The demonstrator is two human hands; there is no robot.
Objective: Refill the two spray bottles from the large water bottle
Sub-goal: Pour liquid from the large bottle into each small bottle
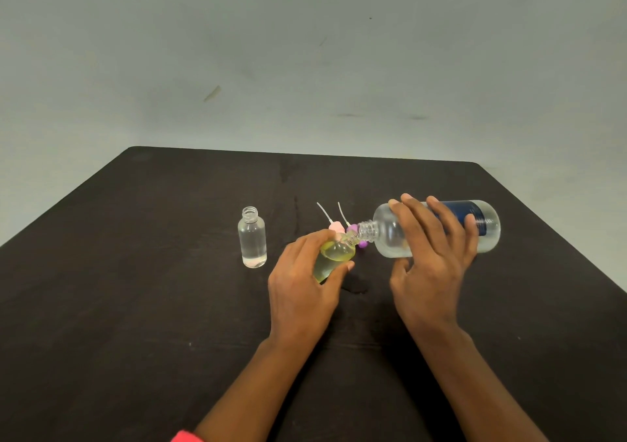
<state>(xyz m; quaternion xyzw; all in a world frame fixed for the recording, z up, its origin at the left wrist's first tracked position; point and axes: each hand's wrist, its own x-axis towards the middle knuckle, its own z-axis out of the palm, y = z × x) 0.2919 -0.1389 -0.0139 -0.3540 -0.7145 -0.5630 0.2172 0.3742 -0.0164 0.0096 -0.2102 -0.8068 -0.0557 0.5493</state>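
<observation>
On my feed I saw both forearms bare down to the left hand point(302, 289) and the right hand point(431, 265). A scrap of bright pink-red sleeve point(185, 436) edged the left arm, cropped by the frame.

Left hand point(302, 282) grips spray bottle point(334, 258); right hand point(431, 265) wraps water bottle point(385, 238), fingers spread; forearms extended forward.

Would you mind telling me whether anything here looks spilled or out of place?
A dark, shiny patch lies on the table just below the small spray bottle that the left hand tilts under the large water bottle; it looks like spilled water. Nothing else stands out.
</observation>
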